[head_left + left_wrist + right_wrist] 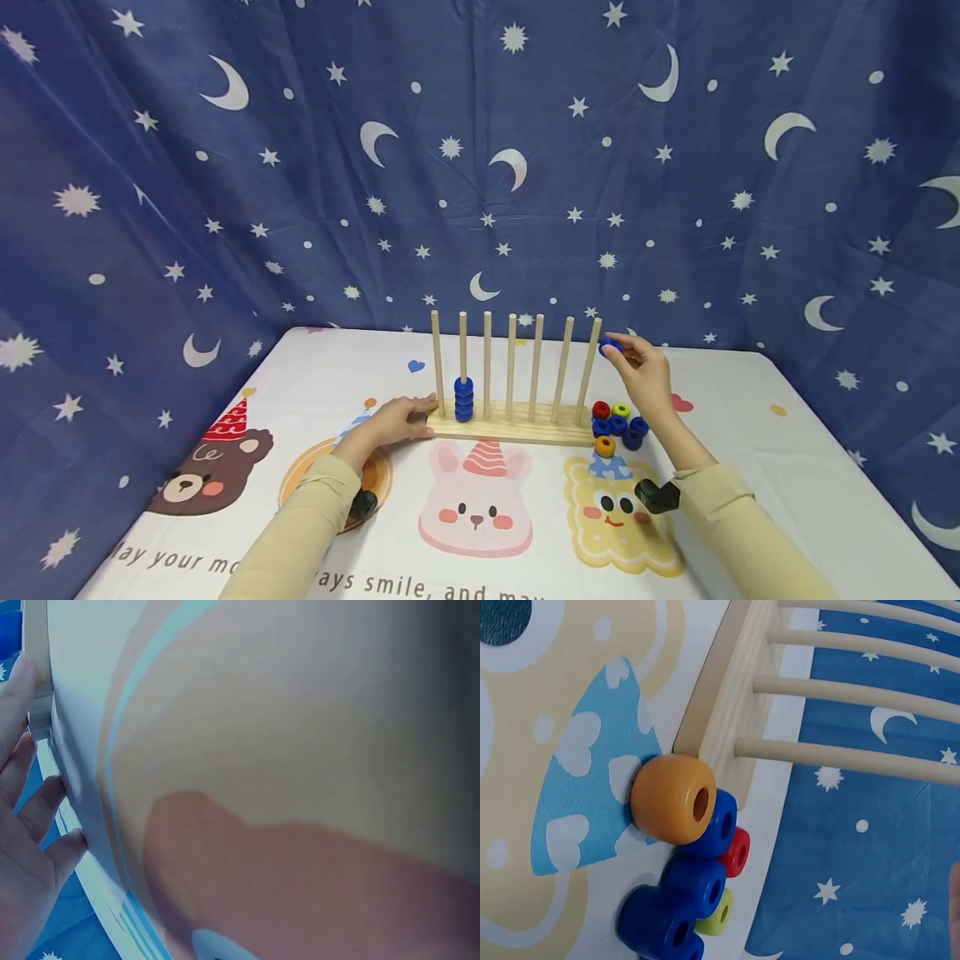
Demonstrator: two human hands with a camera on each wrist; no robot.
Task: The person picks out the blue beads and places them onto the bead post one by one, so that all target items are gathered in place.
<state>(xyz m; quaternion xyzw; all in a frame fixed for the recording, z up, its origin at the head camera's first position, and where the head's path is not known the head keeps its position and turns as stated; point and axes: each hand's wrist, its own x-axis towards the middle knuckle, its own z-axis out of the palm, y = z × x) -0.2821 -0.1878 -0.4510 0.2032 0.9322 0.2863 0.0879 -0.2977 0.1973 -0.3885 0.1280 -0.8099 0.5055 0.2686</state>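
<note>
A wooden peg rack point(510, 427) with several upright pegs stands across the table. On its second peg from the left sits a stack of blue beads point(464, 402). My left hand point(393, 421) holds the left end of the rack's base, thumb toward the front edge; the left wrist view shows its fingers at the wood's end. Up beside the top of the rightmost peg, my right hand point(645, 375) pinches a blue bead point(609, 344) between thumb and fingers. The right wrist view hardly catches that hand, and the held bead is outside it.
Loose beads lie by the rack's right end: an orange bead point(673, 799), a red bead point(736, 852), a yellow-green bead point(715, 913) and several blue ones point(656, 921). A printed white tablecloth point(360, 358) covers the table. Behind hangs a blue star-and-moon curtain point(450, 208).
</note>
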